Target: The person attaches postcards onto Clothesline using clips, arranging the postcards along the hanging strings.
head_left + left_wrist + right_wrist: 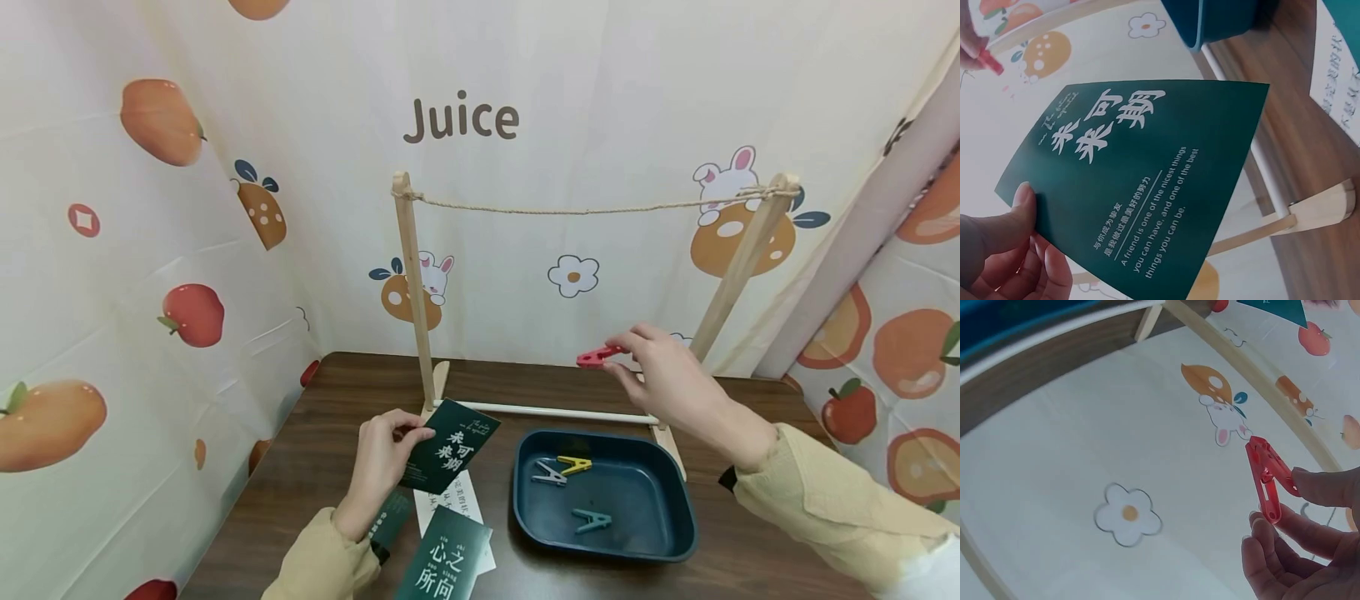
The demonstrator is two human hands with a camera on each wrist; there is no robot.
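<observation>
Front edge of the brown wood-grain bench [367, 383] is cropped off and a white printed paper card [461, 496] is partly covered, but the left hand [381, 454] is pinching a dark green rectangular card [453, 446] over the bench's left side, its small English print readable only from the left wrist, while the right hand [675, 379] pinches a red plastic clothespin [595, 358] that the head view lines up with the back edge.

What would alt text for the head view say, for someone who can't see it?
A person's left hand pinches a green card while the right hand pinches a red peg. On the table, other cards lie left of a blue tray with three pegs in it. Beyond, a string spans two wooden posts.
</observation>
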